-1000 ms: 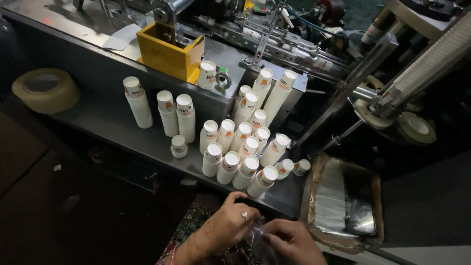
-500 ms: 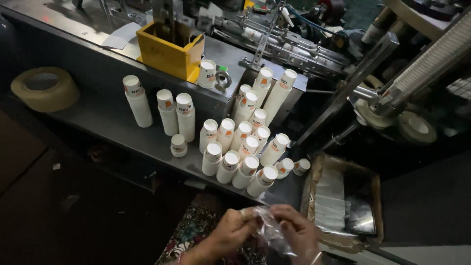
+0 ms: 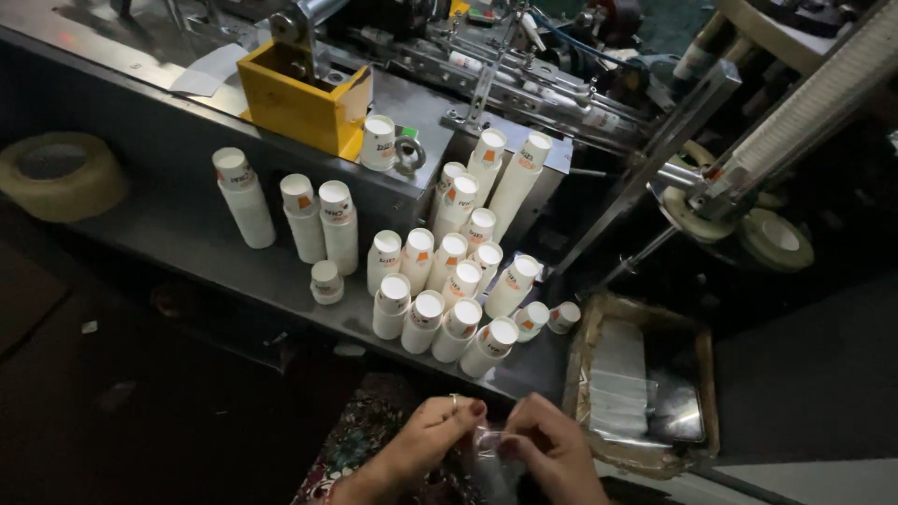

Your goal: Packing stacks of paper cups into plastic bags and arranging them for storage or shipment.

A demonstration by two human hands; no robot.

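Observation:
At the bottom of the view my left hand (image 3: 423, 446) and my right hand (image 3: 552, 451) meet over my lap. Both pinch a small clear plastic bag (image 3: 488, 460), crumpled between the fingers. Just beyond the hands, several stacks of white paper cups (image 3: 447, 295) with orange marks stand on the grey metal shelf (image 3: 187, 238). More stacks (image 3: 316, 223) stand further left. The hands are apart from the cups.
A yellow open box (image 3: 301, 96) sits on the machine top behind the cups. A roll of tape (image 3: 58, 173) lies at the far left. A shallow tray of clear plastic bags (image 3: 625, 385) sits right of my hands. Machine rods and rollers (image 3: 720, 178) fill the upper right.
My hands have dropped lower in view and drawn closer together. The clear bag, spread wider half a second ago, is now bunched between the fingers. The cups have not moved.

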